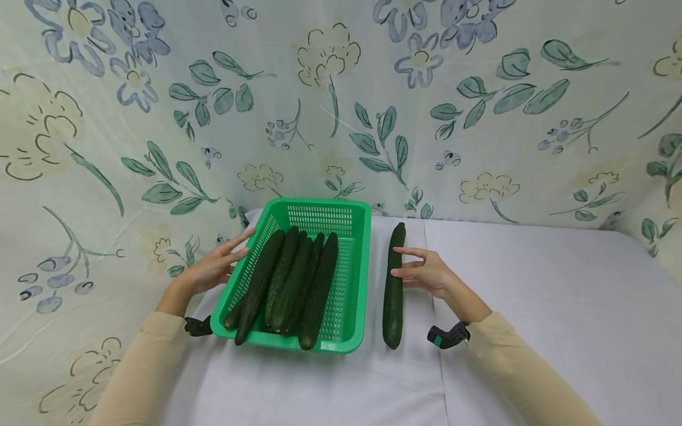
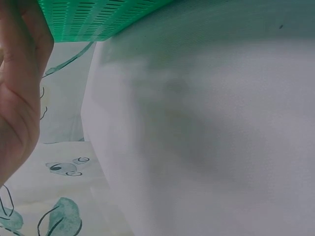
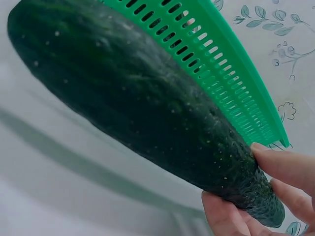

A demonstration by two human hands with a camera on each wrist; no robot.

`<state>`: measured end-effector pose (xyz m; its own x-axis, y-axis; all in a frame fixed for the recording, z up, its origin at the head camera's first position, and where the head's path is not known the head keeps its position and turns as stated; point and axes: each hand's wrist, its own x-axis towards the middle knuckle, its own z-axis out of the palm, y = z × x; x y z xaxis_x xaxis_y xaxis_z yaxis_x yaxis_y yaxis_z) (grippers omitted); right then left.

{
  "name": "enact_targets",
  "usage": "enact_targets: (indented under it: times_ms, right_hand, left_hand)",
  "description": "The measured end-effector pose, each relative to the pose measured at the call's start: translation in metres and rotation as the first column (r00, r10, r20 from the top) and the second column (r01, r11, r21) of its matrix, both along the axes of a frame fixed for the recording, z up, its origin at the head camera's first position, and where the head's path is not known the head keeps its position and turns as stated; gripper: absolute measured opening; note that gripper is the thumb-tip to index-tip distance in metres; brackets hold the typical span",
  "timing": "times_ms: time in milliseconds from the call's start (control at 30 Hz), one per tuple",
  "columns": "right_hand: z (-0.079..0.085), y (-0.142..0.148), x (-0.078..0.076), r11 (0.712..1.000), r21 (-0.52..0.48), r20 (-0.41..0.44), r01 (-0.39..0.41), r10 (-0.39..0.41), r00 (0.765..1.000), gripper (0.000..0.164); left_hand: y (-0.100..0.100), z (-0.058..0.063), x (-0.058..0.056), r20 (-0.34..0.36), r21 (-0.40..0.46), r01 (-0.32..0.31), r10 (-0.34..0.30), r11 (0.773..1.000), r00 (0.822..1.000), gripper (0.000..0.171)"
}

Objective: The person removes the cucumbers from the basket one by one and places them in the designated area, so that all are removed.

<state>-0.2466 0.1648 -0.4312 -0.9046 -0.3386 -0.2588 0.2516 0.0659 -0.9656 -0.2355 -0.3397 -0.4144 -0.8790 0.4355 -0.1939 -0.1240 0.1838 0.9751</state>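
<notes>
A long dark green cucumber [image 1: 393, 296] lies lengthwise to the right of the green basket [image 1: 363, 278]. My right hand [image 1: 428, 273] pinches it from the right side. In the right wrist view the cucumber [image 3: 133, 98] fills the middle, with fingertips on both sides of its narrower end. Several more cucumbers [image 1: 288, 278] lie side by side in the left part of the basket, some with their near ends on its front rim. At the basket's left side, my left hand [image 1: 213, 269] rests with fingers extended along the wall; the left wrist view shows only part of this hand [image 2: 19, 93].
A white cloth [image 1: 533, 296] covers the table and stretches to the right, with a crease running front to back. Behind and to the left hangs a floral curtain [image 1: 298, 118]. A dark wrist device [image 1: 450, 336] is strapped at the right wrist.
</notes>
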Motion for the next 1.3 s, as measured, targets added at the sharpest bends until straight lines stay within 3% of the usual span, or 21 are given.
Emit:
enact_targets:
  times_ms: [633,900,1300]
  right_hand:
    - [-0.015,-0.012,-0.002,0.994,0.105,-0.036,0.02,-0.017,0.999,0.068]
    - [-0.013,-0.014,-0.001,0.985,0.167,-0.079,0.044,-0.031,0.996,0.066]
    - [-0.011,-0.018,0.0,0.973,0.224,-0.071,0.056,-0.041,0.997,0.066]
  left_hand:
    - [-0.001,-0.002,0.0,-0.012,-0.009,0.003,-0.003,1.0,1.0,0.056]
    - [-0.001,-0.001,-0.001,-0.019,-0.001,0.013,-0.013,1.0,1.0,0.057]
    - [0.001,0.0,0.0,-0.014,0.013,0.023,-0.022,1.0,1.0,0.057]
